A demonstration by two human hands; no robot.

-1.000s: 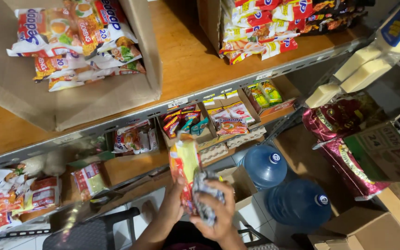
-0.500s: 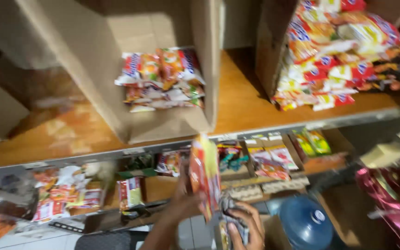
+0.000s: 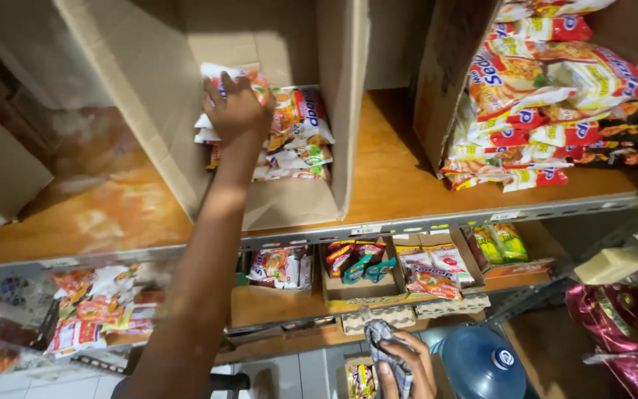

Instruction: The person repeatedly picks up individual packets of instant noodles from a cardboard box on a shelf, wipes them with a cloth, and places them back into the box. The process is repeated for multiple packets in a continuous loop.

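My left hand [image 3: 236, 109] reaches up into an open cardboard box [image 3: 337, 133] on the wooden shelf. It presses flat on a noodle packet at the top of the stack of packets [image 3: 300, 140] lying inside; whether the fingers grip the packet I cannot tell. My right hand [image 3: 406, 363] stays low near the bottom edge, closed around a checked cloth [image 3: 387, 347].
A second open box [image 3: 452, 74] at the right holds many noodle packets [image 3: 548, 111]. The lower shelf carries small trays of snack packets [image 3: 378, 270]. A blue water jug [image 3: 485, 366] stands on the floor; dark red bags [image 3: 622, 325] lie at the right.
My left hand has risen from below the shelf edge with the packet and now lies on the stack inside the box. The view has tilted upward.
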